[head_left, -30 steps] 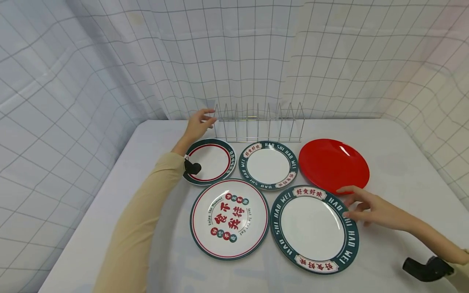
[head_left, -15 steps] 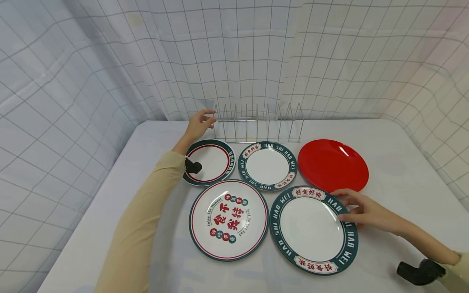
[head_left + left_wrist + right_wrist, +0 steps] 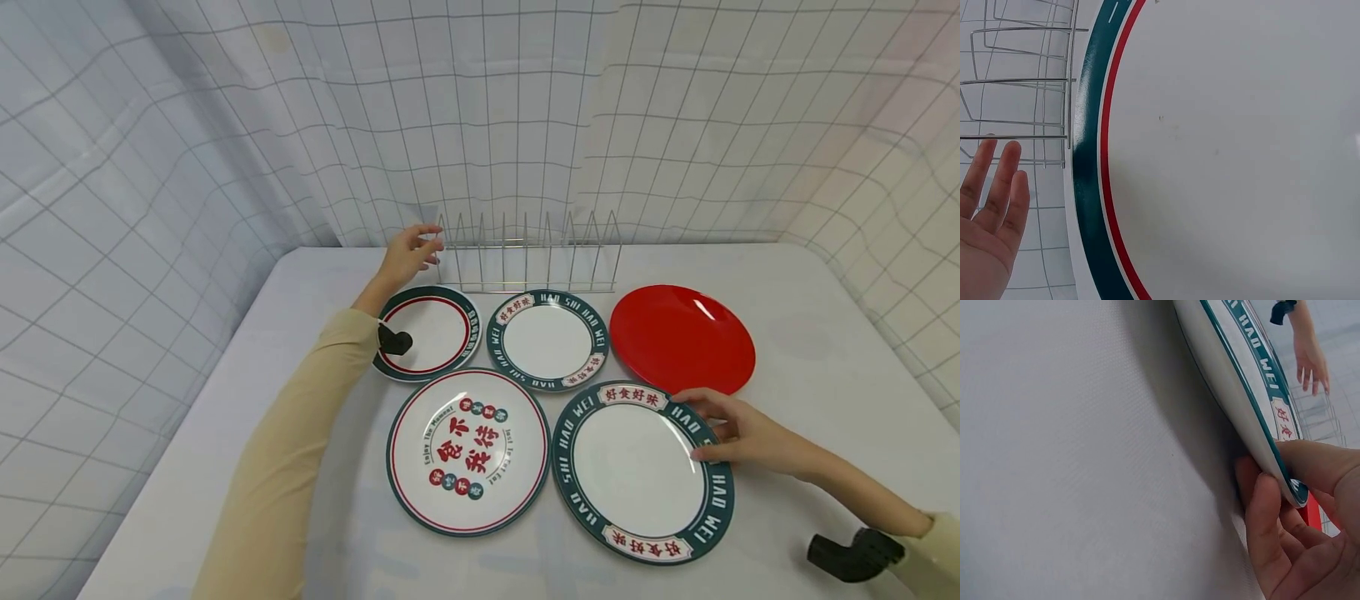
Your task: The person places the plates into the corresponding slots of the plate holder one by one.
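Note:
At the right, my right hand (image 3: 738, 433) pinches the rim of a large white plate (image 3: 637, 467) with a dark green lettered border. In the right wrist view the thumb lies over the rim (image 3: 1272, 453) and the fingers curl beneath it. My left hand (image 3: 405, 254) is at the left end of a wire dish rack (image 3: 525, 244). Its fingers (image 3: 1004, 181) are loosely extended, tips right at the end wire, holding nothing. Under the left wrist lies a small plate (image 3: 431, 329) with a green border and a red ring.
A small green-rimmed plate (image 3: 547, 340) lies in front of the rack, with a red plate (image 3: 682, 337) to its right. A large plate with red writing (image 3: 468, 450) sits left of the gripped one. Gridded white curtains (image 3: 480, 125) surround the white table (image 3: 825, 333).
My right hand has moved slightly left and closed on the large green-bordered plate's rim. My left hand stays at the rack's end.

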### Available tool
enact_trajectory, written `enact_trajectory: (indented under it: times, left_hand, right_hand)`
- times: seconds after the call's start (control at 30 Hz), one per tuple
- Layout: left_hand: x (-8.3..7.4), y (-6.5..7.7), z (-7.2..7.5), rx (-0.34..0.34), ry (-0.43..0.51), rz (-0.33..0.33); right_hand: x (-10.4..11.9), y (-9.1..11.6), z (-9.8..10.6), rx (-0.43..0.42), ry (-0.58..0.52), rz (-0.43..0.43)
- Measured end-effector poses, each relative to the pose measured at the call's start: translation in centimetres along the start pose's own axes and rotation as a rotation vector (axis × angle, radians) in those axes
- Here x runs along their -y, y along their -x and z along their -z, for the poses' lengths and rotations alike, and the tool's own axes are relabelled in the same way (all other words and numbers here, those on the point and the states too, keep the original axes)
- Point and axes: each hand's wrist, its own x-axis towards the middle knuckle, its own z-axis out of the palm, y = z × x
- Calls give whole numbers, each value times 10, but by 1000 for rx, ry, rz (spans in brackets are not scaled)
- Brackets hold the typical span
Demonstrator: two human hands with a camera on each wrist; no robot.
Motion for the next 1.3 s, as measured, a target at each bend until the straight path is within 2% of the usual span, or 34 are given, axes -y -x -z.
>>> enact_trajectory:
  times: [0.13, 0.33, 0.63, 0.9, 1.03, 1.17, 1.3]
  left_hand:
    - [-2, 3, 0, 18, -6, -5]
    - [-5, 5, 0, 35, -7, -10]
    - [-9, 5, 1, 41, -5, 4]
    - [-29, 17, 6, 64, 23, 2]
    - [-20, 14, 3, 37, -11, 3]
    - [-10, 9, 1, 7, -40, -1]
    - [-11, 8, 0, -1, -27, -4]
  right_hand:
    - [-1, 0, 1, 42, 6, 40]
    - [-3, -1, 2, 82, -1, 47]
    - [-4, -1, -2, 11, -16, 68]
    - [-2, 0, -7, 0, -79, 25]
    - [-2, 1, -7, 18, -118, -21]
    - [1, 3, -6, 19, -105, -40]
    - [4, 4, -5, 24, -89, -47]
